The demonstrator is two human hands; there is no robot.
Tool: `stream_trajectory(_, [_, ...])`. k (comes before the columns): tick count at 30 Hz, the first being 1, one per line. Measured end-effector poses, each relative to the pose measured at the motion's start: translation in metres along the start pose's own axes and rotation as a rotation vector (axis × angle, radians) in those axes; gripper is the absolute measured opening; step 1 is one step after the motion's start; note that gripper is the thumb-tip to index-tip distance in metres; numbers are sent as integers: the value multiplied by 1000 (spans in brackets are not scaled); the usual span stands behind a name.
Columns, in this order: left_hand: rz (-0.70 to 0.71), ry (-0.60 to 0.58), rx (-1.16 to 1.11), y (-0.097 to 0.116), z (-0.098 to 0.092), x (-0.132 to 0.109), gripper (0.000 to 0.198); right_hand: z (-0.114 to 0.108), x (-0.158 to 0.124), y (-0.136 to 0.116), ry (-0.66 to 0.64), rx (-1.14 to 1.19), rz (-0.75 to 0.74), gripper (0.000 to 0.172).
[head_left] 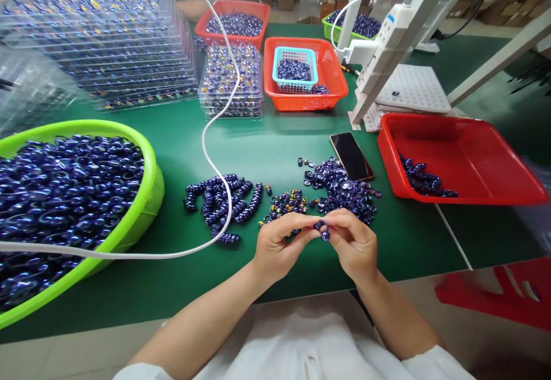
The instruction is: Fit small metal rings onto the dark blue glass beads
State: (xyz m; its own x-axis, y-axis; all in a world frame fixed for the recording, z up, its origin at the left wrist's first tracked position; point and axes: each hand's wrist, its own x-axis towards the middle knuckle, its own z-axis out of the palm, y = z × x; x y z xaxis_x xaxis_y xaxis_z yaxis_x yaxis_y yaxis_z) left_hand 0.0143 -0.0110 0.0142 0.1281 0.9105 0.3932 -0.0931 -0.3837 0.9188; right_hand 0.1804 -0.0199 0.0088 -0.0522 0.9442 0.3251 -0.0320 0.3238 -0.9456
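Green tabletop (pixel 279 139) fills my feed, lime basket (pixel 155 179) heaped at left. I judge work partway: dark ridged stacks (pixel 253 203) lie left of hands, few more in red tray (pixel 473 165); loose dark pieces (pixel 344 193) and gold-tinted bits (pixel 295 199) remain just beyond. Small glossy piece (pixel 325 235) sits between both hands, not yet set down. Left hand (pixel 278 248) and right hand (pixel 356 249) pinch narrow on it; I cannot tell if one part or two.

1. Green tabletop (pixel 275 139).
2. Lime basin (pixel 157 196), far left of the left hand (pixel 278 248).
3. Ribbed dark pieces (pixel 208 202), nearer that hand.
4. Loose dark pile (pixel 340 187), beyond the right hand (pixel 357 248).
5. Red tray (pixel 473 167), farther right.
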Motion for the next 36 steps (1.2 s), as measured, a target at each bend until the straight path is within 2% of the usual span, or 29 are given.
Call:
stream_trajectory(3, [23,-20,4,0,-1,1,29,0,0,0,-7,61,40,22])
stream_trajectory(7, [86,-56,81,4,-1,3,27,0,3,1,-45,232,228,14])
stream_trajectory(10, [111,-52,154,7,0,4,27,-1,5,4,-84,288,335,17])
stream_trajectory(15, [63,-40,207,5,1,3,21,0,6,5,-106,222,353,18])
stream_trajectory(19, [-46,19,203,-2,2,-2,16,0,6,2,-91,33,235,21])
stream_trajectory(22, [-98,15,215,-3,2,-2,18,-2,7,0,-70,-173,98,23])
stream_trajectory(27, [8,25,343,1,-4,3,32,-5,9,3,-21,-533,-185,29])
stream_trajectory(30, [38,-8,369,1,-5,5,28,-4,10,6,-56,-695,-364,34])
stream_trajectory(32, [-60,-26,309,1,-4,6,18,-2,9,7,-70,-765,-425,35])
stream_trajectory(36, [-471,-25,-7,3,-6,8,17,0,8,6,-47,-779,-425,37])
